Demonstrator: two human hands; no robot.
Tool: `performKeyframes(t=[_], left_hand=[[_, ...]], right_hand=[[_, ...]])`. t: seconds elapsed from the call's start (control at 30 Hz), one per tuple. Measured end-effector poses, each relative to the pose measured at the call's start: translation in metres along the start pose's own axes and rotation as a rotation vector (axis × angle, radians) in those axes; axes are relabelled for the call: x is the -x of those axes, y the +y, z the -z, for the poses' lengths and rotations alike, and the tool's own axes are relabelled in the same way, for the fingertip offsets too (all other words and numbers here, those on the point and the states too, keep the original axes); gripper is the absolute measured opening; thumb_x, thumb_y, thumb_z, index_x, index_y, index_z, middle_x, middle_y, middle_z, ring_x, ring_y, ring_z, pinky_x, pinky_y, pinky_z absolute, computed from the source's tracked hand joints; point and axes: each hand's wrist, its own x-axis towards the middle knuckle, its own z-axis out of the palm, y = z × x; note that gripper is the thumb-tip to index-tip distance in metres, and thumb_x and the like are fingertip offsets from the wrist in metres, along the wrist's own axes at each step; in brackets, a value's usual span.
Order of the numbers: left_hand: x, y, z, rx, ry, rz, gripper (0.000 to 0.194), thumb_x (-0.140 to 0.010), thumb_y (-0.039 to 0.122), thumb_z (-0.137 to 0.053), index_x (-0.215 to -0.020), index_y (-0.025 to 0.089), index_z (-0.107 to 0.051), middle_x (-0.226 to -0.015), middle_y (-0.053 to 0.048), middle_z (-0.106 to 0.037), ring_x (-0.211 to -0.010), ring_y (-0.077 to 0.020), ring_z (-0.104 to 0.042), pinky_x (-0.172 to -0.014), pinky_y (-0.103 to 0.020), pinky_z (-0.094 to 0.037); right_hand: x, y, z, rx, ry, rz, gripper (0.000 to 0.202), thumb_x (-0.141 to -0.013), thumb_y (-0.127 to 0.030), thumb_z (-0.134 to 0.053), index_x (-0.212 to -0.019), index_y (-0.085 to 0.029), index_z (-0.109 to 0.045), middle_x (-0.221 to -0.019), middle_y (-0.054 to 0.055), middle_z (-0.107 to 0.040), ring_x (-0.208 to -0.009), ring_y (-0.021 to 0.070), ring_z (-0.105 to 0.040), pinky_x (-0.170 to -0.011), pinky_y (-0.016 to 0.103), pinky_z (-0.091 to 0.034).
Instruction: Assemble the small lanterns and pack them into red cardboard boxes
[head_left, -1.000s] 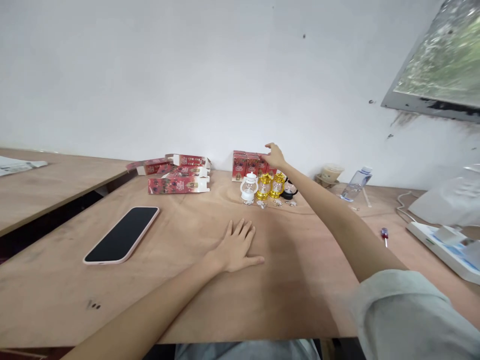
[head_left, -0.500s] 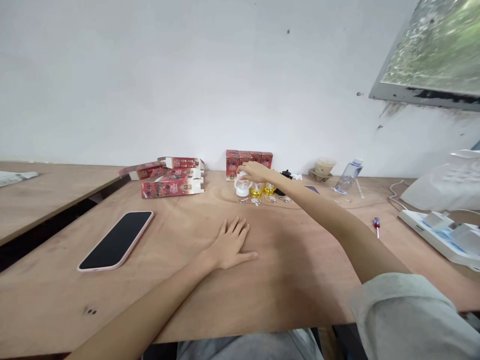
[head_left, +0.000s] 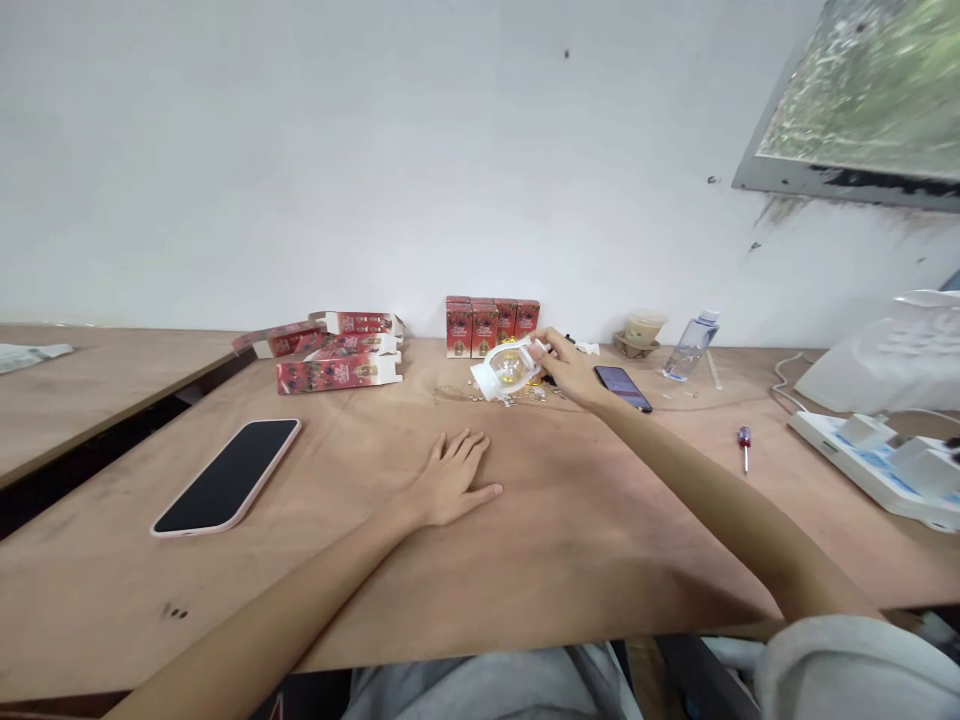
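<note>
A small white lantern [head_left: 491, 379] with a clear middle is tilted in the air, its white base pointing down to the left. My right hand [head_left: 564, 362] is closed around its top end. Behind and below it, partly hidden by the lantern and my hand, are yellow lanterns and a black one. Small metal-looking pieces [head_left: 536, 393] lie scattered on the table beneath. My left hand [head_left: 452, 482] rests flat on the wooden table [head_left: 570, 500], fingers spread, with nothing in it.
Several red boxes [head_left: 459, 330] stand against the wall. Flattened red boxes [head_left: 337, 373] lie to their left. A pink-edged phone [head_left: 229, 478] is at left. Rightward are another phone [head_left: 624, 388], a cup [head_left: 643, 332], a bottle [head_left: 691, 346], a screwdriver [head_left: 745, 447] and a power strip [head_left: 877, 465].
My right hand has lifted the white lantern off the table, moved right and tilted it. My left hand stays flat on the table.
</note>
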Motion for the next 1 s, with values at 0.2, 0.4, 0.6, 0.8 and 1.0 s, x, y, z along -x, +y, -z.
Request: performKeyframes(t=[0.2,0.4,0.6,0.8,1.0], left_hand=[[-0.009,0.003,-0.005,0.648,0.325,0.023,0.079,-0.075,0.056,-0.056,-0.138,0.014,-0.032,-0.146,-0.016,-0.034,-0.135,-0.0293,-0.031,-0.111,-0.046,-0.024],[-0.016,0.007,0.008,1.047,0.701,0.100,0.049,-0.065,0.045,-0.069,-0.102,0.014,-0.061,-0.108,-0.010,-0.067,-0.105,-0.0272,-0.060,-0.096,-0.043,-0.045],[-0.017,-0.016,0.018,0.858,0.939,0.157,0.041,-0.061,0.037,-0.072,-0.094,0.015,-0.062,-0.100,-0.008,-0.069,-0.098,-0.0248,-0.063,-0.092,-0.041,-0.047],[-0.019,-0.032,0.016,0.683,0.997,0.132,0.042,-0.063,0.037,-0.072,-0.098,0.016,-0.060,-0.099,-0.007,-0.069,-0.094,-0.0233,-0.064,-0.088,-0.039,-0.050],[-0.020,-0.033,0.014,0.598,0.960,0.068,0.038,-0.067,0.035,-0.070,-0.099,0.016,-0.061,-0.099,-0.006,-0.067,-0.093,-0.0222,-0.063,-0.086,-0.038,-0.050]], right_hand=[[0.064,0.038,-0.047,-0.742,-0.011,-0.458,0.021,-0.074,-0.034,-0.066,-0.082,-0.022,-0.052,-0.082,-0.001,-0.061,-0.073,0.0116,-0.060,-0.068,0.026,-0.053],[0.075,0.045,-0.095,-0.409,-0.187,-0.239,0.014,-0.085,-0.033,-0.051,-0.089,-0.021,-0.057,-0.091,0.001,-0.066,-0.090,0.0158,-0.061,-0.091,0.036,-0.046],[0.016,0.066,-0.097,0.538,-0.125,0.068,0.035,-0.083,-0.004,-0.039,-0.111,-0.015,-0.056,-0.117,0.011,-0.059,-0.113,0.0198,-0.052,-0.101,0.040,-0.038],[-0.028,0.082,-0.113,0.652,-0.203,0.070,0.028,-0.089,-0.025,-0.052,-0.115,-0.016,-0.054,-0.118,0.010,-0.056,-0.102,0.0197,-0.057,-0.088,0.041,-0.049],[-0.031,0.090,-0.117,0.744,-0.260,0.037,0.026,-0.092,-0.027,-0.048,-0.113,-0.014,-0.056,-0.117,0.011,-0.057,-0.102,0.0198,-0.058,-0.089,0.041,-0.048]])
